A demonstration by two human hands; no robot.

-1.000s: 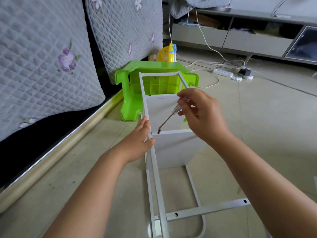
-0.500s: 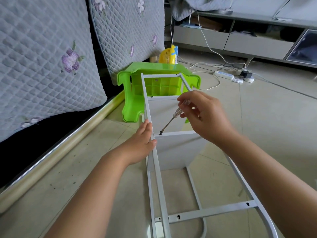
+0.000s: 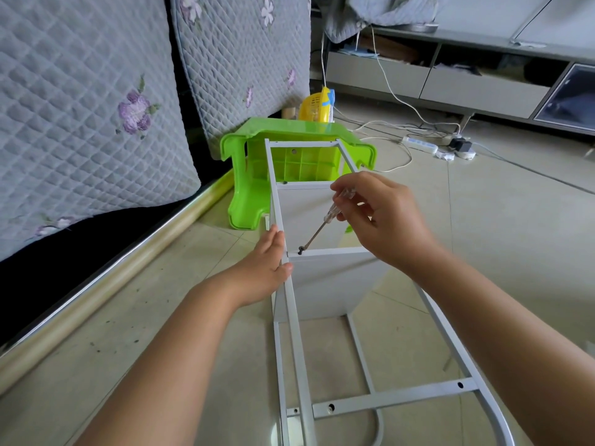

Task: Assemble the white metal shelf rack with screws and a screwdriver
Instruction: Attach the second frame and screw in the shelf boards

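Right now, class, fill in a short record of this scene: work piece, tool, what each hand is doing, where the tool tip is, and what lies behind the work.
Work piece: white shelf rack, lying on the tiled floor
Tool: screwdriver, clear handle, slanting down to the left
Right hand: pinches the screwdriver handle
Left hand: fingers straight, resting against the rack's left rail
Tool tip: on a dark screw at the left end of a shelf panel edge
Behind: green plastic stool on its side; power strip
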